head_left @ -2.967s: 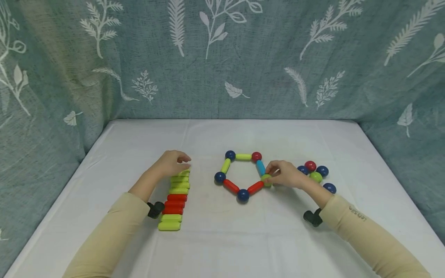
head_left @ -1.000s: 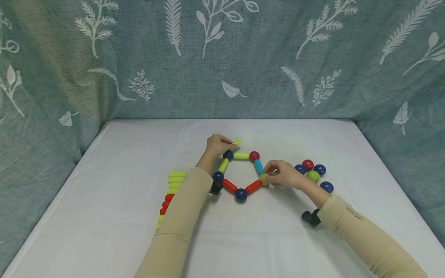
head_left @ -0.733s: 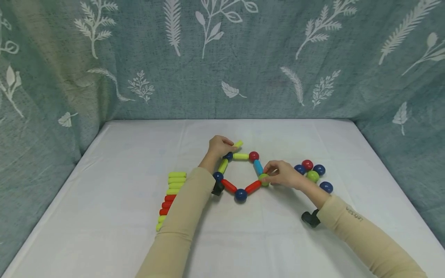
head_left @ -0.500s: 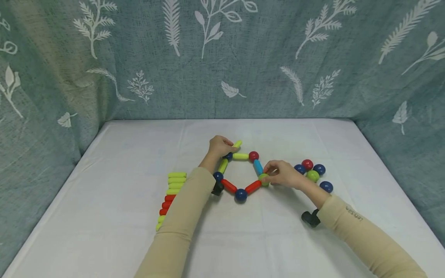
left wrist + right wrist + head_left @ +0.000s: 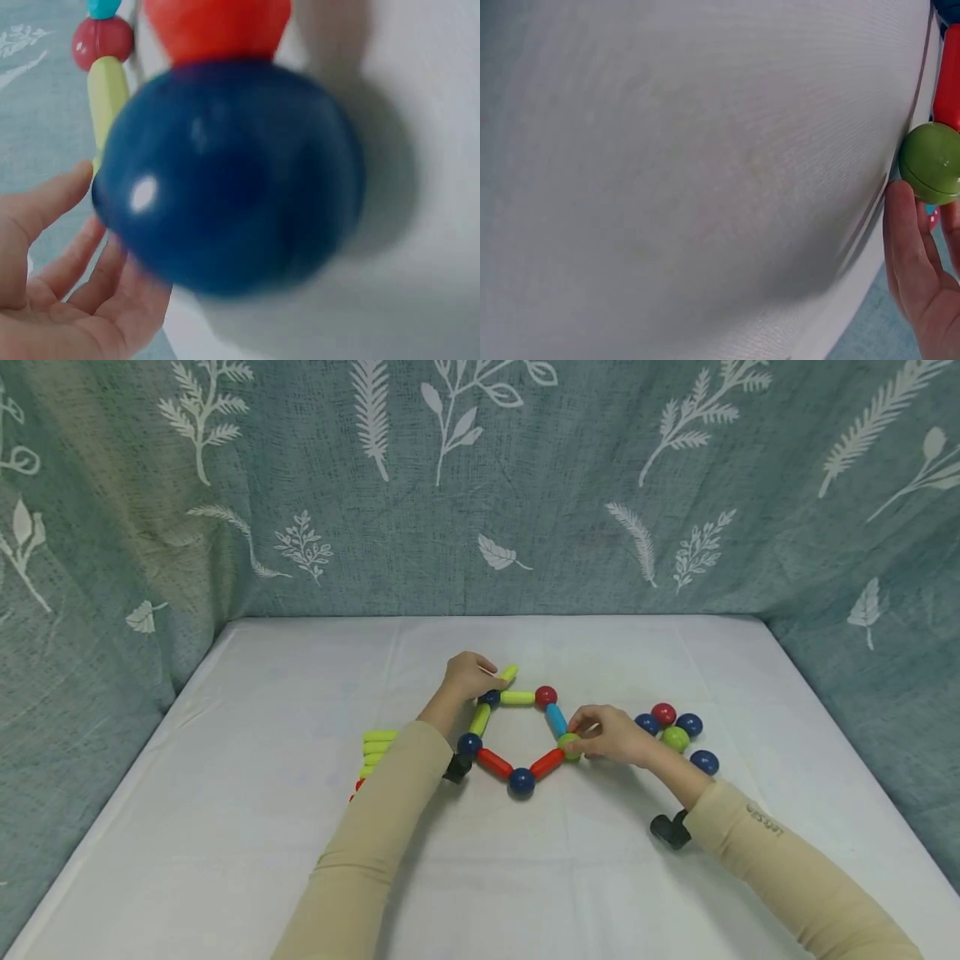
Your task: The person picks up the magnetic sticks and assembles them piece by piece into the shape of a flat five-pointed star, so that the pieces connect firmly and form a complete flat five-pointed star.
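Observation:
My left hand point(image 5: 468, 677) pinches a yellow-green magnetic stick point(image 5: 509, 673) at the ring's far-left corner. The stick slants up and right, its near end close to the dark blue ball point(image 5: 490, 698) there. My right hand point(image 5: 611, 733) pinches the green ball point(image 5: 568, 746) at the ring's right corner. The five-sided ring also has a red ball point(image 5: 546, 696), a blue stick point(image 5: 556, 720), a red stick point(image 5: 495, 763) and a near blue ball point(image 5: 521, 782). In the left wrist view, a large blue ball point(image 5: 232, 180) hides my left fingertips.
A row of yellow-green sticks point(image 5: 378, 747) and red ones lies left of the ring, partly covered by my left sleeve point(image 5: 375, 835). Loose balls sit to the right, among them a red ball point(image 5: 663, 714), a green ball point(image 5: 676, 740) and a blue ball point(image 5: 704, 762).
My left hand has taken a yellow-green stick from the row's far end and moved it right to the ring's far-left corner. Lately it has shifted slightly left. My right hand still holds the green ball.

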A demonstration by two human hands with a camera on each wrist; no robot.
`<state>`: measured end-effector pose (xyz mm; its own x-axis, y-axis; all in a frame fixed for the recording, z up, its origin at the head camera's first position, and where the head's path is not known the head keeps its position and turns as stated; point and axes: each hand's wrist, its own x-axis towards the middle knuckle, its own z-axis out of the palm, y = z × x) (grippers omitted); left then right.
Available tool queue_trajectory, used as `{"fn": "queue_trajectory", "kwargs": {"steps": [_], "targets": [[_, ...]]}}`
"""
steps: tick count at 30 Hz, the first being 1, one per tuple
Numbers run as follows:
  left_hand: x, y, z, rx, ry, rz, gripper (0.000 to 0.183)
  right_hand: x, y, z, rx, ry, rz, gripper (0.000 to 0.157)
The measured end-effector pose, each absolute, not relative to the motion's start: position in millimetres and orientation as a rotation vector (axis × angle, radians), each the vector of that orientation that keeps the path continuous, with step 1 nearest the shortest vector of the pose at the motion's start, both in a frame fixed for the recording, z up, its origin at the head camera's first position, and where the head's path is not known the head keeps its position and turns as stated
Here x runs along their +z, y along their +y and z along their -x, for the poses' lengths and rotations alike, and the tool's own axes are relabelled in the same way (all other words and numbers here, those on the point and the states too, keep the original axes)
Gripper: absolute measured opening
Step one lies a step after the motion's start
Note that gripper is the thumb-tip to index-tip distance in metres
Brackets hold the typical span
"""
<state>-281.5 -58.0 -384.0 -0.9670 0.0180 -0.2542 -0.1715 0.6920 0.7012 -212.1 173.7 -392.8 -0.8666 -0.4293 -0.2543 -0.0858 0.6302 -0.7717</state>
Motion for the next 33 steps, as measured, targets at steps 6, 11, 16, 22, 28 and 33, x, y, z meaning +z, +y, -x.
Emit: {"fn": "queue_trajectory", "kwargs": {"steps": [6,11,16,22,28,33], "targets": [[-378,-71,278,1.058,2.617,-0.045,0.022,-391,174,212,-1.102,2.469,0.372,0.029],[-376,-74,273,0.942,2.644,-0.134,0.02,-389,174,213,-1.072,2.525,0.311,0.027],[-373,-76,265,0.79,2.698,-0.207,0.024,-386,174,220,-1.035,2.576,0.262,0.028],[-369,-82,249,0.63,2.766,-0.319,0.026,-385,170,230,-1.07,2.568,0.174,0.029],[-365,-87,233,0.593,2.801,-0.351,0.026,-385,167,240,-1.093,2.563,0.091,0.033],[-366,-88,222,0.594,2.813,-0.344,0.026,-385,164,246,-1.124,2.555,0.066,0.034]]}}
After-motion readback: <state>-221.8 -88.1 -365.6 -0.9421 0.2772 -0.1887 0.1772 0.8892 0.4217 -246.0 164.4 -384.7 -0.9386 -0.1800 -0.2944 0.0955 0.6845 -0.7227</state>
